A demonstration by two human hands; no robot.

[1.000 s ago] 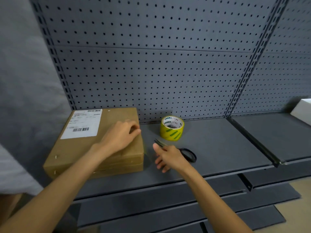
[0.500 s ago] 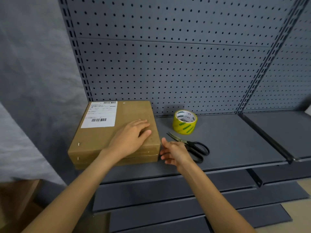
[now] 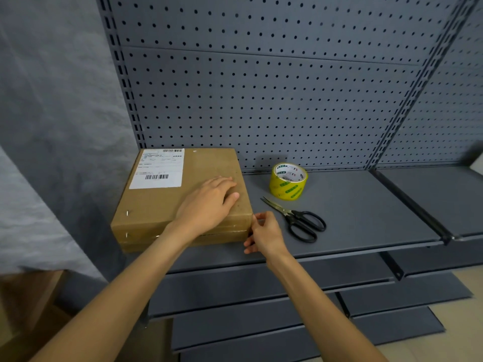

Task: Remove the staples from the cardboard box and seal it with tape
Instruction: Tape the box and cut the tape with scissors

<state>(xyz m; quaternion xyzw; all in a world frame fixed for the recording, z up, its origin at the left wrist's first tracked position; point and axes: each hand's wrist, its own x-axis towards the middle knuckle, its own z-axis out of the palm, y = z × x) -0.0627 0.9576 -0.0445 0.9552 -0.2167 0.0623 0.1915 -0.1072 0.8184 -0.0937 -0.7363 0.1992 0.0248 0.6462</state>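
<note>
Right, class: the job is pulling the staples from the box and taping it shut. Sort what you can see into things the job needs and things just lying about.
Needed for the job:
- cardboard box, with a staple near its left edge
- yellow tape roll
- scissors
- left hand, flat on the box
- right hand, at the box's right corner

Just lying about:
- white object, far right
- wooden item, lower left

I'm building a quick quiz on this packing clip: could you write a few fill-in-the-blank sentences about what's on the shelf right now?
1. The left hand rests flat on top of the ____ box.
2. The roll of tape is ____ in colour.
3. Between the tape and the shelf's front edge lie black-handled ____.
4. The white shipping label sits on the box's ____ face.

Missing words: cardboard; yellow; scissors; top
</note>
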